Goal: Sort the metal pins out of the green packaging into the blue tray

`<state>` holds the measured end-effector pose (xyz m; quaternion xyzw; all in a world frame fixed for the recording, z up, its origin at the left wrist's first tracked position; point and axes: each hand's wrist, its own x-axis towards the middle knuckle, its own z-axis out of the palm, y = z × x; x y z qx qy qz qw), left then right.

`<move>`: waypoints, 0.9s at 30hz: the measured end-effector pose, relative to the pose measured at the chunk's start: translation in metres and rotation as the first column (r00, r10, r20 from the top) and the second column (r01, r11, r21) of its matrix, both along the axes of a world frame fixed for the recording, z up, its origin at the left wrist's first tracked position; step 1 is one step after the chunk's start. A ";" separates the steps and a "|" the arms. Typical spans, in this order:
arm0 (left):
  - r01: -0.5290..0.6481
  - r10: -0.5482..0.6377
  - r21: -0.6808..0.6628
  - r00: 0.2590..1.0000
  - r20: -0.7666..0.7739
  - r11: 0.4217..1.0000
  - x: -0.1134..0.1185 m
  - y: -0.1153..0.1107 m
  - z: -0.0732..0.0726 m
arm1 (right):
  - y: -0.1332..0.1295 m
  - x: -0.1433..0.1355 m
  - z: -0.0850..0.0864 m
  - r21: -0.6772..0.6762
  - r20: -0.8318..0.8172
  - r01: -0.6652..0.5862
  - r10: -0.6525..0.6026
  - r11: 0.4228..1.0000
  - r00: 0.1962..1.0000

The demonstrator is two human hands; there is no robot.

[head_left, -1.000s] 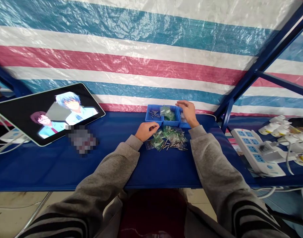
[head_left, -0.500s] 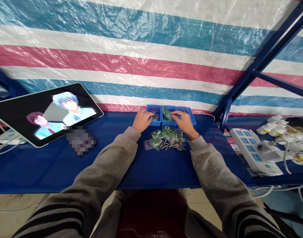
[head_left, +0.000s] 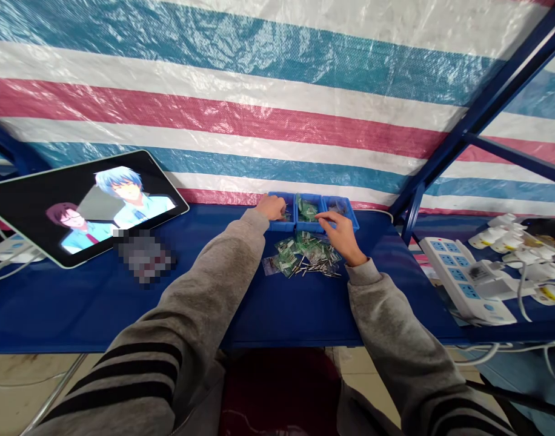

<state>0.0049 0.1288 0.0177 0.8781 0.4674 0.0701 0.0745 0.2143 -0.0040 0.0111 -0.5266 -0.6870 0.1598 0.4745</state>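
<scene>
Three small blue bins stand in a row at the back of the blue table. My left hand (head_left: 271,207) reaches into the left bin (head_left: 283,227), its fingers bent down and closed; what they hold, if anything, is hidden. In the middle bin (head_left: 309,227) lie small green-printed plastic bags (head_left: 308,209). My right hand (head_left: 338,232) hovers at the front of the middle and right bins, thumb and forefinger slightly apart, nothing visible between them. Clear bags lie in the right bin (head_left: 352,219). Before the bins is a pile of filled green bags (head_left: 311,247) and loose metal pins (head_left: 310,267).
At the left a large tablet (head_left: 89,212) leans on the table beside a blurred-out item (head_left: 145,257). To the right are a white power strip (head_left: 459,278) with plugs, several white bottles (head_left: 500,233) and a blue metal frame (head_left: 441,166). Striped sheeting (head_left: 259,115) hangs behind.
My left hand has moved forward and slightly right, deeper into the left bin, and its fingers have bent down. My right hand has drawn back slightly toward me.
</scene>
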 end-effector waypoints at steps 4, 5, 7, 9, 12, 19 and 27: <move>-0.076 0.060 0.077 0.980 0.191 0.994 0.001 -0.002 0.017 | 0.000 0.002 0.001 0.022 -0.042 0.012 -0.011 1.000 0.999; -0.089 0.065 0.079 0.963 0.263 0.993 0.005 -0.003 0.022 | 0.000 0.002 0.001 0.030 -0.055 0.017 -0.015 0.999 0.998; -0.097 0.058 0.067 0.897 0.438 0.993 0.018 -0.006 0.028 | 0.000 0.003 0.002 0.038 -0.071 0.030 -0.027 0.999 0.997; -0.090 0.038 0.062 0.818 0.574 0.994 0.035 -0.010 0.031 | -0.001 0.004 0.002 0.036 -0.075 0.048 -0.045 0.998 0.996; -0.094 0.056 0.039 0.823 0.565 0.995 0.057 -0.017 0.029 | -0.001 0.005 0.002 0.019 -0.067 0.078 -0.077 0.997 0.995; -0.086 -0.027 0.181 0.841 0.541 0.980 0.037 -0.054 0.021 | -0.002 0.005 0.000 0.020 0.011 0.084 -0.085 0.996 0.996; 0.433 -0.340 -0.162 0.848 0.406 0.887 -0.027 -0.105 0.010 | -0.012 -0.007 -0.002 -0.215 0.289 -0.167 0.226 0.962 0.930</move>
